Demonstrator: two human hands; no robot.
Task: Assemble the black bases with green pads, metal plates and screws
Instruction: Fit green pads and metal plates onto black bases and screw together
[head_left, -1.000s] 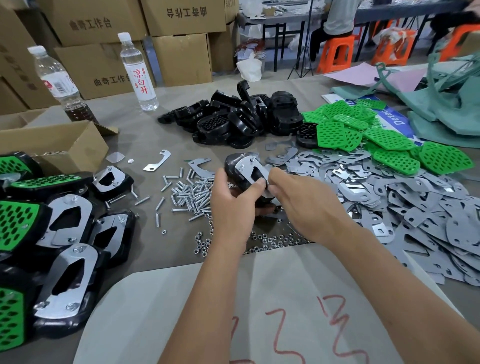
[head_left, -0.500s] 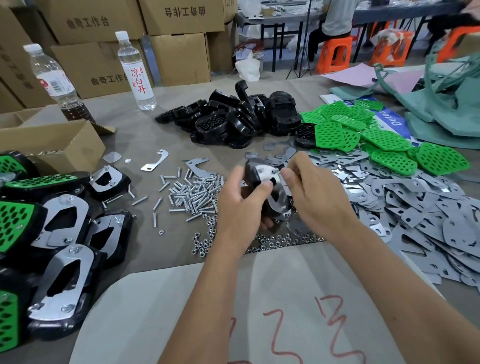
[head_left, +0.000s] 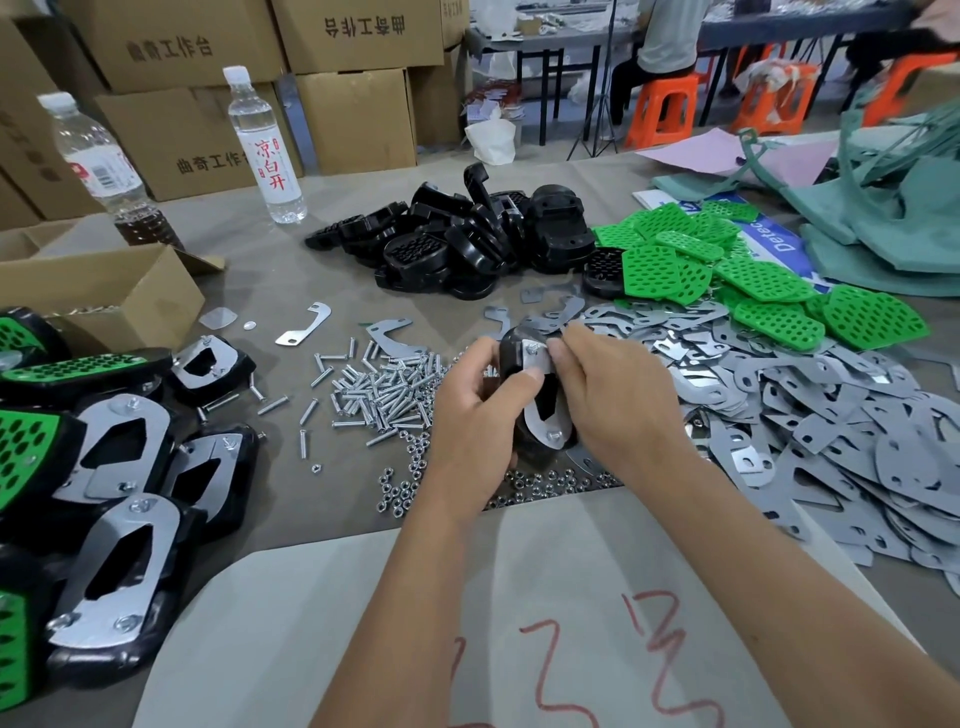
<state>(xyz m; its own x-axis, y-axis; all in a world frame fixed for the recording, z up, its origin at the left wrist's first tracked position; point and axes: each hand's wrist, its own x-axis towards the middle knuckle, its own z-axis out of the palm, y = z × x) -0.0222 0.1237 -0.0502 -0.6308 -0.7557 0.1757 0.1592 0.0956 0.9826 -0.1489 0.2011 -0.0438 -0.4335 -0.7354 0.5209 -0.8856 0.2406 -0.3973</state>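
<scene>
centre frame: left hand (head_left: 475, 410) grips black base (head_left: 524, 405) tilted, plate up | right hand (head_left: 613, 389) pinches metal plate (head_left: 540, 395) at its top screw, likely seating it | screws (head_left: 384, 389) piled just left, within reach

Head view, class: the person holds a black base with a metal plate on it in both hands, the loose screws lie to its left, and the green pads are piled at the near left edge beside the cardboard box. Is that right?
One detail is wrong. The head view shows the loose green pads piled at the far right, beyond the metal plates, not by the cardboard box. Both the left hand and right hand do hold the black base, with screws on its left.
</scene>
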